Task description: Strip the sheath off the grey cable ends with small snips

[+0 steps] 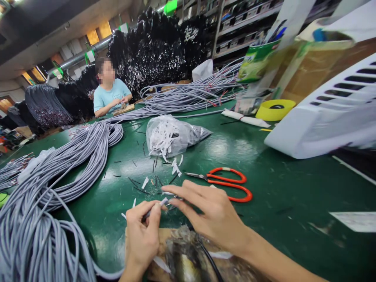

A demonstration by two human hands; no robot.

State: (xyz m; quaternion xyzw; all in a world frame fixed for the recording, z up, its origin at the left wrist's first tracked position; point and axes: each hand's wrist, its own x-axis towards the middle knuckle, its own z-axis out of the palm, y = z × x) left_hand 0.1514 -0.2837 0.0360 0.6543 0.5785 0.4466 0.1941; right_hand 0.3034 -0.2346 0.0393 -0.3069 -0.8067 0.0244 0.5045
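My left hand (pixel 142 231) is closed around the end of a grey cable (pixel 163 201), thumb and forefinger near its tip. From the right, my right hand (pixel 210 213) reaches over with fingers pinched beside the same tip; the small thing between them is mostly hidden. Just beyond my right hand lies a pair of scissors (pixel 245 192) with orange-red handles, its blades pointing left. Below both hands is a wooden board (pixel 163 237) bearing a dark, worn block (pixel 183 254). A black cord (pixel 210 260) runs over the board.
Bundled grey cables (pixel 85 152) cover the left side. A clear bag (pixel 188 137) of white scraps lies ahead, with black and white trimmings around it. At right are yellow tape (pixel 274 109), a green pen tin (pixel 255 62) and a white slotted casing (pixel 329 105). A person (pixel 113 92) sits across the table.
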